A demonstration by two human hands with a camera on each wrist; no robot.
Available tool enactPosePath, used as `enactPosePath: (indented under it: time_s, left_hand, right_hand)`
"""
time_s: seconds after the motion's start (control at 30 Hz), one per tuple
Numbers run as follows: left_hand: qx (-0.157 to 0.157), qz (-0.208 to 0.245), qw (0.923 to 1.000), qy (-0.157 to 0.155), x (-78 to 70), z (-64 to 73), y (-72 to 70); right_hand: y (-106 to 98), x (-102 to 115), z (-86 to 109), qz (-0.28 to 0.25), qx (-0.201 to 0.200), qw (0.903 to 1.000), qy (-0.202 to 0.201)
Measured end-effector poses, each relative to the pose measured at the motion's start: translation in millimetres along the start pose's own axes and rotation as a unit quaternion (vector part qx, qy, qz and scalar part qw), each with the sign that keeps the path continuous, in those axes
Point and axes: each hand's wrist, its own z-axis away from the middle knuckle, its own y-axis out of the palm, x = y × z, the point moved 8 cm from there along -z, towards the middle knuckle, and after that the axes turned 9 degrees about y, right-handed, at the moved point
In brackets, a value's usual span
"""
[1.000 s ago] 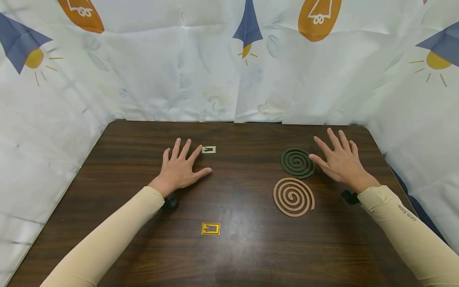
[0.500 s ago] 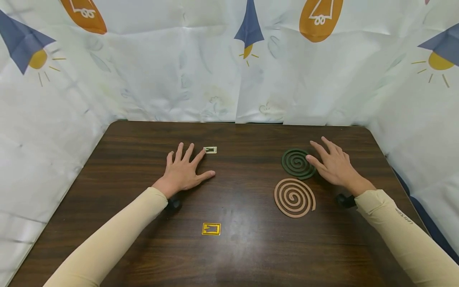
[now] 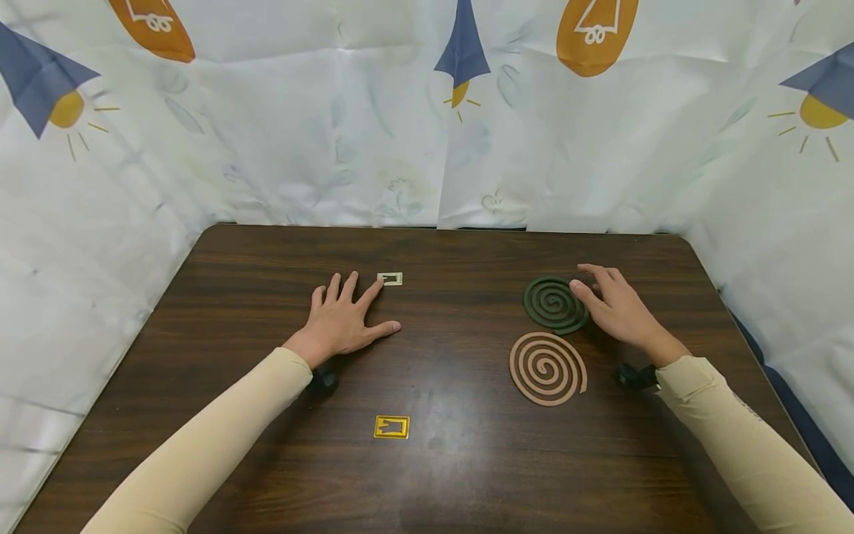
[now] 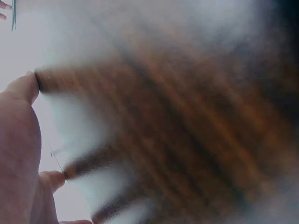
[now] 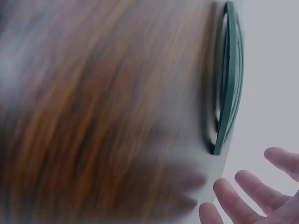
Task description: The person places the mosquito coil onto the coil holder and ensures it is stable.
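White lamp-printed sheet (image 3: 287, 133) filled the whole background, hung beyond the tan mosquito coil (image 3: 545, 366) and to both sides of it. Dark wood-grain table (image 3: 460, 475) lay under that coil and reached out all around it. Beige left sleeve (image 3: 207, 437) ran in well to the tan coil's left, near side; matching right sleeve (image 3: 734, 437) came in from its right, also near side. Left hand (image 3: 336, 322): well left of the tan coil and a bit farther back, back of hand up, fingers and thumb spread, grip released; index fingertip (image 3: 379, 282) touched the edge of a small plate, no grasp. Right hand (image 3: 617, 311): right of the tan coil and farther back, fingers loosely bent, grip released, nothing held; its thumb (image 3: 582, 291) overlapped the green coil's right rim in the head view, but the right wrist view had the visible fingers apart from that coil. Green mosquito coil (image 3: 554, 301) lay flat just beyond the tan coil, slightly smaller, edges so close that contact couldn't be told. Black wrist device on the right (image 3: 637, 376) sat near the tan coil's right; the black wrist device on the left (image 3: 325, 378) was well to its left. Gold rectangular plate with a cut-out (image 3: 391, 420): left of the tan coil, nearer the person. Silver rectangular plate with a cut-out (image 3: 399, 279), smallest: left of the tan coil, farther back, at the left index fingertip.
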Motion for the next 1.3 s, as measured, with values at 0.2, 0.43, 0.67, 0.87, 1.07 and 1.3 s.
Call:
enactPosePath:
  time_s: [0.2, 0.43, 0.67, 0.87, 1.07, 1.3]
  left_hand:
    - [0.003, -0.002, 1.0000, 0.000, -0.5, -2.6, -1.1]
    - [0.009, 0.009, 0.9999, 0.003, -2.5, -3.6, -2.7]
    - [0.000, 0.021, 0.9998, 0.000, -4.0, -3.6, -5.0]
    - [-0.006, 0.028, 0.9996, 0.000, -3.7, -3.0, -6.2]
    - [-0.002, 0.030, 0.9995, -0.002, -3.0, -2.0, -5.3]
    - [0.000, 0.020, 0.9998, 0.004, -6.7, -3.4, -9.7]
  right_hand:
    - [2, -1, -0.9, -0.034, 0.002, 0.9992, 0.020]
    - [10, -7, -4.6, -0.071, 0.025, 0.9955, 0.058]
    - [15, -9, -8.7, -0.069, 0.045, 0.9942, 0.070]
    - [17, -9, -11.8, -0.067, 0.047, 0.9945, 0.066]
    - [16, -7, -12.8, -0.060, 0.046, 0.9948, 0.068]
    - [20, -6, -14.3, -0.055, 0.059, 0.9938, 0.076]
